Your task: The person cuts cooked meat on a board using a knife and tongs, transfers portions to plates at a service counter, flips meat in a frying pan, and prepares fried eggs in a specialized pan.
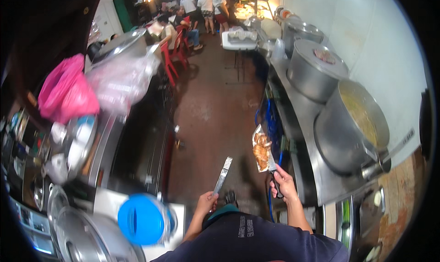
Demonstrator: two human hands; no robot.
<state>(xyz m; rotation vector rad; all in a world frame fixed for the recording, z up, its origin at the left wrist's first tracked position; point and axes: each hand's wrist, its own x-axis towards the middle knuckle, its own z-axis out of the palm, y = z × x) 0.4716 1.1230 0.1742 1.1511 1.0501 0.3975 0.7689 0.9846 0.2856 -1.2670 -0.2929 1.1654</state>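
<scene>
My left hand (207, 201) grips the lower end of metal tongs (222, 176), whose ridged tip points up and away from me. My right hand (284, 183) is closed around the dark handle of a broad metal cleaver or turner (272, 164); which of the two I cannot tell. On its flat blade lies browned, cooked meat (262, 152). Both hands are held in front of my body, over the reddish floor, apart from each other. A large open metal stockpot (338, 138) with yellowish broth stands on the steel counter to the right of my right hand.
A lidded pot (309, 74) stands farther along the right counter (302, 124). At left are a blue plastic container (141, 219), large metal lids and a pink plastic bag (68, 93). A white folding table (239, 45), red chairs (172, 55) and several people are ahead.
</scene>
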